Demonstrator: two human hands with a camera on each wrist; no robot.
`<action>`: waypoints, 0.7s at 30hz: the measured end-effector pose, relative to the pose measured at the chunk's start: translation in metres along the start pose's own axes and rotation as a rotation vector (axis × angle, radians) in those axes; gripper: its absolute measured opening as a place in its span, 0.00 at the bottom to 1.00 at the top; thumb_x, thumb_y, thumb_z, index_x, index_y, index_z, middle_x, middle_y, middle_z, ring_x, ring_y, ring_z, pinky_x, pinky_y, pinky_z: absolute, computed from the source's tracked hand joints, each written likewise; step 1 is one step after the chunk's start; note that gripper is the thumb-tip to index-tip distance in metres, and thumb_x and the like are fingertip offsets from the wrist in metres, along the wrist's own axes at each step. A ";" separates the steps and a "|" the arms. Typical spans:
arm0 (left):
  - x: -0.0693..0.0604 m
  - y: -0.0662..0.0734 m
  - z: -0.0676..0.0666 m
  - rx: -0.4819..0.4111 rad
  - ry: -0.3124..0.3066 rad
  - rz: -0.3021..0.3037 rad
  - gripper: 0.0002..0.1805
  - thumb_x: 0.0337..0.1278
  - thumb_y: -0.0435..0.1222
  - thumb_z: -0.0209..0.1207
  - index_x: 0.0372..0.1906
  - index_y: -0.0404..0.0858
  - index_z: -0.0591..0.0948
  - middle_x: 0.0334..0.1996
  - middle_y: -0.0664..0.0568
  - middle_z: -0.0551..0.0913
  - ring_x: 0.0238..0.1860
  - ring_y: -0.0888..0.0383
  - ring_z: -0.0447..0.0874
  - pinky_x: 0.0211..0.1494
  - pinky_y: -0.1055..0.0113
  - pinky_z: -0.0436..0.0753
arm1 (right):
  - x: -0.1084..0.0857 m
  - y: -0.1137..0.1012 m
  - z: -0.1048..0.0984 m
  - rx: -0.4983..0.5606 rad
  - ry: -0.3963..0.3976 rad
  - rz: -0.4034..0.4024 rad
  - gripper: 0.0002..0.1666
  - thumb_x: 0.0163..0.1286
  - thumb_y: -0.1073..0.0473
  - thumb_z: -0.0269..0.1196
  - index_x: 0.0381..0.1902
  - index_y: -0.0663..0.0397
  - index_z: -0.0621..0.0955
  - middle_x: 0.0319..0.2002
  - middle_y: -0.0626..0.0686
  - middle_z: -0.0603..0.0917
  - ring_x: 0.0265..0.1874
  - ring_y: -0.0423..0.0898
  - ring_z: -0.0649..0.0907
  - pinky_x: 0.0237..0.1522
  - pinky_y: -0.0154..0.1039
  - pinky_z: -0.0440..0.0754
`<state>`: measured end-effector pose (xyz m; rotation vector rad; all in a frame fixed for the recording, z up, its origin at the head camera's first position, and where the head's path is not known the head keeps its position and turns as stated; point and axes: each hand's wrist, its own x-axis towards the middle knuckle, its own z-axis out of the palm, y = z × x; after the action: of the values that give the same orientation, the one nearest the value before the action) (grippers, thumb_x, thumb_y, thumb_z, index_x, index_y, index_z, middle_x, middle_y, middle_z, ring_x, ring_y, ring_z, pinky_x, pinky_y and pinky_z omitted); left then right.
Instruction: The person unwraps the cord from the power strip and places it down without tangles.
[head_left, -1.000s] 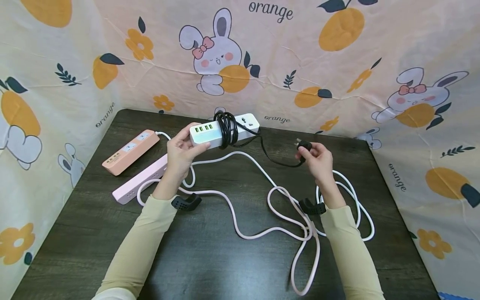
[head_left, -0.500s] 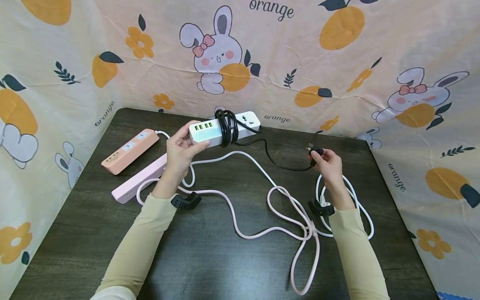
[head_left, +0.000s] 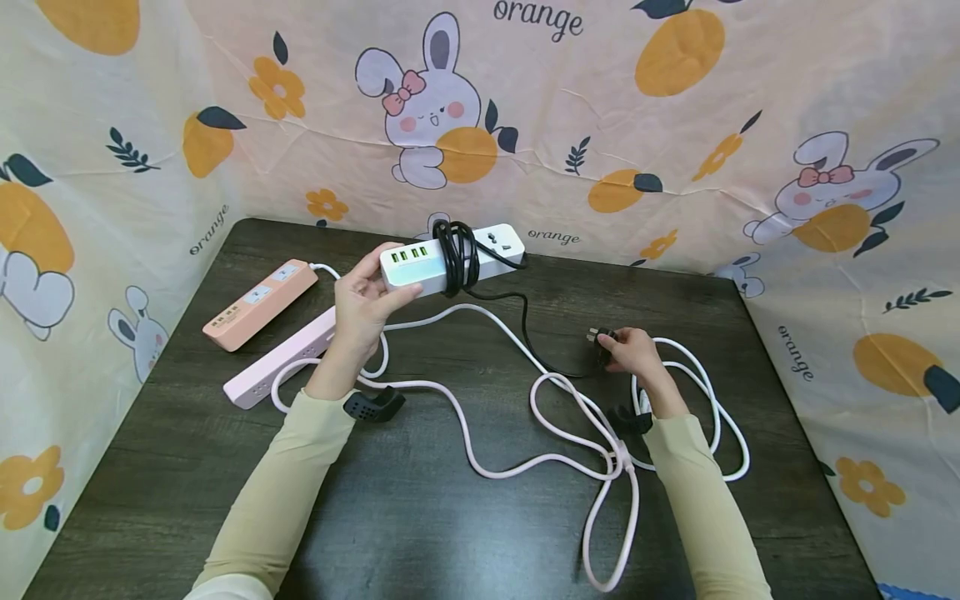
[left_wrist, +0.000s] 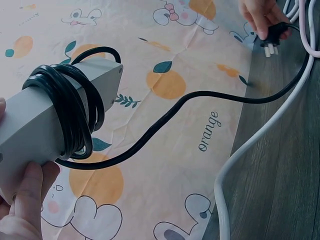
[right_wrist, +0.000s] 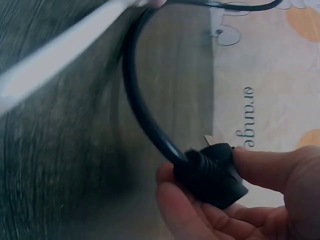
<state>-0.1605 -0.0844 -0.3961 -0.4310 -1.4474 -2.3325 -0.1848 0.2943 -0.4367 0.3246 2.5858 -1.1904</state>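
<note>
My left hand (head_left: 362,304) grips the left end of a white power strip (head_left: 420,265), holding it up near the back of the table. Several turns of black cord (head_left: 459,258) are wound round the strip's middle. A loose length of that cord runs right and down to a black plug (right_wrist: 212,175), which my right hand (head_left: 633,354) pinches between thumb and fingers. The plug's metal prongs (left_wrist: 270,50) show in the left wrist view, pointing away from the hand. Under my left wrist, partly hidden, lies a pink power strip (head_left: 281,360).
An orange-pink power strip (head_left: 261,306) lies at the left. Pale pink cord (head_left: 517,473) loops across the table's middle, and a coil of white cord (head_left: 738,433) lies by my right forearm. A printed cloth (head_left: 555,125) rises behind the dark table (head_left: 420,525).
My right hand moved right with the plug, then back left and lower toward the table. The loose black cord now hangs in a deeper bend. The left hand and white strip stay nearly still.
</note>
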 end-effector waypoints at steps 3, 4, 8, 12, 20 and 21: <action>0.000 0.000 0.000 -0.004 0.002 0.004 0.27 0.37 0.12 0.59 0.48 0.31 0.79 0.41 0.49 0.81 0.37 0.57 0.81 0.36 0.70 0.82 | 0.002 0.003 0.001 -0.042 -0.016 0.024 0.22 0.72 0.56 0.51 0.47 0.76 0.71 0.35 0.60 0.75 0.18 0.37 0.79 0.29 0.38 0.83; 0.000 0.000 0.000 -0.005 0.004 0.002 0.27 0.37 0.12 0.59 0.48 0.31 0.80 0.41 0.50 0.81 0.37 0.57 0.81 0.37 0.70 0.82 | 0.002 0.003 0.001 -0.046 -0.016 0.032 0.23 0.72 0.57 0.51 0.48 0.77 0.71 0.35 0.62 0.75 0.18 0.37 0.79 0.28 0.37 0.83; 0.001 0.001 0.000 -0.007 0.003 -0.002 0.27 0.36 0.12 0.59 0.48 0.30 0.79 0.41 0.49 0.81 0.37 0.57 0.81 0.37 0.69 0.83 | 0.003 0.005 0.002 -0.047 -0.011 0.057 0.28 0.71 0.57 0.53 0.55 0.81 0.67 0.35 0.64 0.77 0.15 0.37 0.79 0.25 0.34 0.83; 0.001 0.000 0.001 -0.001 0.000 -0.003 0.27 0.37 0.11 0.59 0.49 0.30 0.79 0.42 0.49 0.81 0.37 0.57 0.82 0.37 0.69 0.83 | 0.003 0.006 0.001 -0.059 0.017 0.052 0.28 0.69 0.59 0.56 0.54 0.82 0.67 0.31 0.65 0.80 0.13 0.37 0.79 0.23 0.35 0.82; 0.001 0.000 0.001 -0.011 -0.014 -0.002 0.27 0.38 0.11 0.58 0.49 0.32 0.79 0.42 0.49 0.81 0.39 0.57 0.82 0.38 0.69 0.83 | -0.003 -0.008 0.000 -0.398 0.099 -0.021 0.26 0.66 0.56 0.60 0.50 0.76 0.73 0.40 0.69 0.80 0.30 0.54 0.84 0.33 0.46 0.81; 0.001 0.001 0.001 -0.011 -0.018 -0.003 0.27 0.38 0.12 0.59 0.49 0.32 0.79 0.42 0.49 0.81 0.39 0.57 0.81 0.38 0.69 0.83 | -0.004 -0.011 0.001 -0.448 0.113 -0.042 0.26 0.66 0.55 0.60 0.51 0.74 0.73 0.42 0.69 0.79 0.35 0.58 0.82 0.36 0.48 0.80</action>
<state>-0.1614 -0.0841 -0.3948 -0.4537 -1.4449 -2.3458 -0.1849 0.2864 -0.4278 0.2459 2.8707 -0.5876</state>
